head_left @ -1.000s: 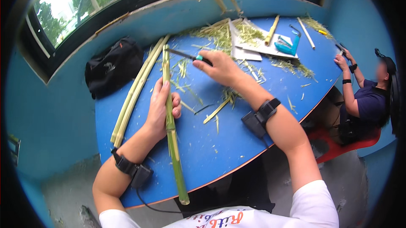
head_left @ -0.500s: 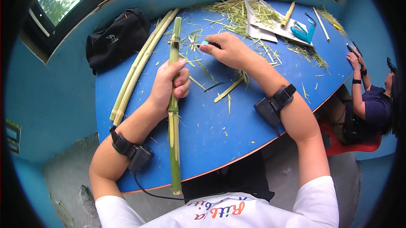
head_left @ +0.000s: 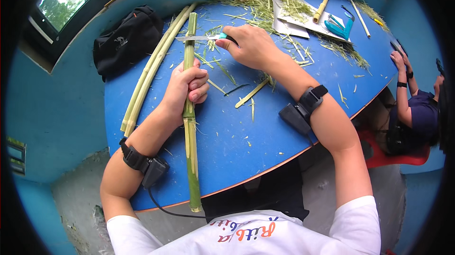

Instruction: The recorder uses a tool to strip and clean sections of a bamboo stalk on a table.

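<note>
My left hand [head_left: 192, 82] is wrapped around a long green bamboo stalk [head_left: 191, 136], below its upper end. The stalk stands nearly straight away from me, its lower end reaching past the table's near edge. Its upper part and a strip below the joint are scraped pale. My right hand [head_left: 246, 46] is closed on a knife [head_left: 204, 37] with a teal-and-black handle. The knife's long thin blade lies across the stalk near the top, above my left hand.
Two pale peeled stalks [head_left: 156, 68] lie beside a black bag [head_left: 127, 42] on the blue table [head_left: 246, 151]. Shavings [head_left: 256, 13], white sheets [head_left: 291, 30], a short cane piece [head_left: 321, 8] and a teal tool [head_left: 339, 28] lie at the back. Another person [head_left: 417, 113] sits at the right.
The blade has turned so more of its flat side shows across the stalk. The stalk appears rotated; the dark patch near its top is out of sight. The view has shifted slightly.
</note>
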{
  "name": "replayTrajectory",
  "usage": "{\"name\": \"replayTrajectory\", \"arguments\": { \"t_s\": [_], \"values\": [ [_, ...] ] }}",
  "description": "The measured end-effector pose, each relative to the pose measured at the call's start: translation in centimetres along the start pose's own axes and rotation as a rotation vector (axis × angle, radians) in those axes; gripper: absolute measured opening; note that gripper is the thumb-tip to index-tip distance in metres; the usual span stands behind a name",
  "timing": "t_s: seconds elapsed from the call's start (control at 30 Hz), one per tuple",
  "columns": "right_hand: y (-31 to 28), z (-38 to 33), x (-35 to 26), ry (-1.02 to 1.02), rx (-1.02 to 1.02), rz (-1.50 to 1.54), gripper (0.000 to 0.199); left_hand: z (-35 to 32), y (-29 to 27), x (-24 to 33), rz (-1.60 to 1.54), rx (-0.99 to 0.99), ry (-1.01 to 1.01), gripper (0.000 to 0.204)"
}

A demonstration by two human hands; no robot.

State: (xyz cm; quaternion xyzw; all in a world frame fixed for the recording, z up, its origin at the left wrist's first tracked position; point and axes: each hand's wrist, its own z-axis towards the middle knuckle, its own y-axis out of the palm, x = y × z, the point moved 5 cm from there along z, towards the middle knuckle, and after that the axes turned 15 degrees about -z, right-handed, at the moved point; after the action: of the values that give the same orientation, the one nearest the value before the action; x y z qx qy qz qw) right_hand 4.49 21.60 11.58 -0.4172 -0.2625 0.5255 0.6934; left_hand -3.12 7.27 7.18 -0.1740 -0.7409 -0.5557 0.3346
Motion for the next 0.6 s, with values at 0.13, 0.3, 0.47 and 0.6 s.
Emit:
{"name": "replayTrajectory", "arguments": {
  "t_s": [0.13, 0.3, 0.47, 0.6],
  "values": [
    [0.5, -0.3, -0.2, -0.055, -0.225, 0.126, 0.042, 0.2, -0.7, 0.2, -0.088, -0.029, 0.009, 0.011],
    [0.4, -1.0, -0.9, -0.130, -0.165, 0.204, 0.043, 0.1, -0.4, 0.3, -0.200, -0.067, -0.035, 0.012],
    [-0.2, -1.4, -1.4, -0.061, -0.332, 0.130, 0.042, 0.4, 0.0, -0.3, -0.249, 0.011, -0.070, 0.016],
    [0.4, -1.6, -1.7, -0.076, -0.299, 0.046, 0.040, 1.1, 0.1, -1.1, -0.196, 0.027, -0.112, 0.018]
  ]
}}
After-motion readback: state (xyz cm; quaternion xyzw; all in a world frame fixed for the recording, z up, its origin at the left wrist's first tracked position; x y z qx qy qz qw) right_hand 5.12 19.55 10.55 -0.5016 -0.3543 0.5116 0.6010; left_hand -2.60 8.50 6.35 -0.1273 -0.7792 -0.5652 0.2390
